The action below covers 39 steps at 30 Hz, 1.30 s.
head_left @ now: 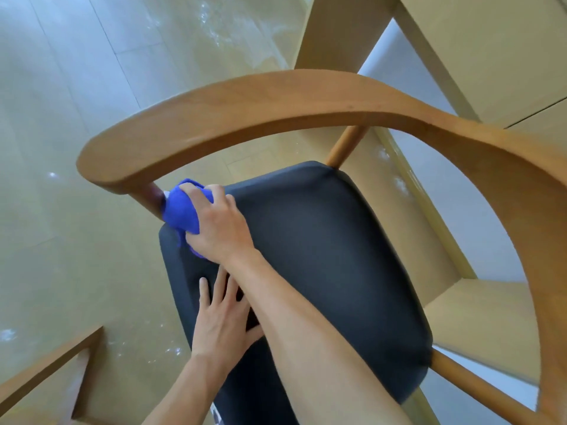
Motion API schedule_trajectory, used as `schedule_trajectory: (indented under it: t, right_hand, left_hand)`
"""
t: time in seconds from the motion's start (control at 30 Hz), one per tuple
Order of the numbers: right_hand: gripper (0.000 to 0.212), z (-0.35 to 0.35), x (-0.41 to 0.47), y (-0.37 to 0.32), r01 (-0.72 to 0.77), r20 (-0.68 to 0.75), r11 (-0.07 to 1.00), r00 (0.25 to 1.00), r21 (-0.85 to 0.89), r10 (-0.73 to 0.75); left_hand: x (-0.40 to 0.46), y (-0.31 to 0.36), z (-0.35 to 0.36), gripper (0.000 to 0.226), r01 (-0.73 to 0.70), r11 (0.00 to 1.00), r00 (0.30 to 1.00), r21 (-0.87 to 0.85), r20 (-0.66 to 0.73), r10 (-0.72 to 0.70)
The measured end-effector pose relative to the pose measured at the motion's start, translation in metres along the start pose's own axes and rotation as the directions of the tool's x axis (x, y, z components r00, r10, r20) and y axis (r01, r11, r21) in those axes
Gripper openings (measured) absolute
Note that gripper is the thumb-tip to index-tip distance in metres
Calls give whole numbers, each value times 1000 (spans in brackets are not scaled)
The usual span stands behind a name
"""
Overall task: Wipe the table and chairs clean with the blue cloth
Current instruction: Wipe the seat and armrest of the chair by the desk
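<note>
My right hand (pixel 214 228) crosses over the left forearm, fingers curled round the bunched blue cloth (pixel 181 210), gripping it. Cloth sits at centre-left of frame, pressed against the upright wooden post (pixel 152 199) where it meets the far-left corner of the seat. Cloth touches both post and seat edge.

My left hand (pixel 221 320) lies flat on the dark padded seat (pixel 322 256) of the wooden chair, lower centre, fingers straight and slightly spread, holding nothing. Thumb is partly hidden under the right forearm.

Edges: the curved wooden backrest rail (pixel 276 108) arcs over the seat from its rounded end at left-centre, across the top, then down the right side of frame. That rounded end hangs just above the cloth, so room there is tight: rail above, post beside, seat below. Seat's left edge runs down from the cloth towards the bottom of frame, pale floor (pixel 61 225) open beside it. A second round post (pixel 346 145) stands at the seat's far corner, upper centre.

Light wooden table (pixel 491 56) fills the upper right, its leg (pixel 331 32) near the rail's far side, apart from it. Another wooden frame piece (pixel 49 372) pokes in at the lower left corner, well apart from the seat. Between it and the chair, open floor with bright glare spots.
</note>
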State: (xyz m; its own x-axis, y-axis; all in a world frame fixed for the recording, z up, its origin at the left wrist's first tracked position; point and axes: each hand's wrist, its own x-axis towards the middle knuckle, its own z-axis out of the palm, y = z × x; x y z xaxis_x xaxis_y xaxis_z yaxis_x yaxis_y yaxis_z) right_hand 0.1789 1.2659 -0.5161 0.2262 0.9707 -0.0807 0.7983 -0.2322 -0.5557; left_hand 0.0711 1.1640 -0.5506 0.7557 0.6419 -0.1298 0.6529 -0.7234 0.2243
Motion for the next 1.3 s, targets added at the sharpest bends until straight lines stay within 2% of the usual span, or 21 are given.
schedule_trajectory:
  t: [0.07,0.1,0.23,0.27,0.33,0.4,0.43,0.47,0.5,0.53,0.6,0.63,0.7,0.77,0.87,0.93,1.0,1.07,1.1,1.2,1.3]
  right_hand:
    - [70,-20,0,25,64,-31,993,997,-95,-67]
    - [69,-34,-1,43,45,-52,991,997,-129,-52]
    - [61,-90,-34,144,-260,-187,958,954,-117,236]
    - [54,-101,-50,167,-372,-238,925,908,-79,345]
    - [42,-114,-79,185,-602,-342,792,728,97,595]
    - [53,-111,-91,175,-690,-425,669,536,277,729]
    - [59,-104,-89,162,-682,-453,662,505,311,734]
    - [62,-95,-80,145,-664,-455,675,516,323,726]
    - [63,-82,-69,123,-634,-441,713,571,300,693]
    - [63,-64,-57,101,-582,-408,772,659,255,631]
    - [65,-26,-41,49,-415,-295,902,853,116,430]
    - [67,-9,-39,24,-321,-214,946,921,55,325]
    - [71,18,-51,-15,-134,-65,991,989,13,135]
    - [78,30,-74,-30,87,37,996,996,-12,-86]
    - [79,28,-95,-13,473,189,879,869,-51,-457]
    - [73,11,-91,4,525,204,850,838,-50,-506]
    - [71,-9,-86,24,392,142,917,914,-74,-379]
    - [69,-33,-85,52,121,45,990,992,-65,-118]
    - [67,-45,-89,71,-29,-14,998,999,-49,28]
    - [61,-77,-111,118,-384,-203,923,904,5,377]
    - [64,-87,-138,132,-608,-368,778,696,157,617]
  left_hand:
    - [2,0,-3,96,17,1000,999,-15,40,-16]
    - [2,0,-5,106,18,1000,998,-16,59,-17]
    - [1,2,-9,111,36,999,995,-34,99,-32]
    - [1,2,-9,111,43,998,993,-35,111,-39]
    - [0,4,-11,110,62,997,988,-36,141,-56]
    - [-3,9,-12,105,69,997,987,-43,147,-62]
    - [-7,13,-12,99,62,997,989,-52,134,-55]
    - [-12,17,-11,91,52,997,992,-62,115,-45]
    - [-19,22,-10,85,44,997,994,-71,101,-37]
    - [-25,27,-10,80,40,996,995,-78,96,-32]
    - [-41,35,-7,77,40,995,993,-91,112,-29]
    - [-49,38,-6,75,35,995,992,-90,121,-24]
    - [-67,40,-3,74,23,996,994,-87,111,-14]
    - [-85,39,-2,79,41,995,992,-93,121,-29]
    - [-103,34,-4,86,103,985,980,-138,184,-77]
    - [-111,33,-3,86,122,983,971,-137,221,-90]
    - [-118,33,-2,90,136,982,965,-132,243,-101]
    - [-123,33,-2,92,151,978,966,-143,232,-115]
    - [-125,32,-3,92,155,976,966,-153,232,-117]
    - [-127,27,-9,89,165,970,962,-178,248,-119]
    - [-128,27,-12,80,175,968,963,-179,234,-131]
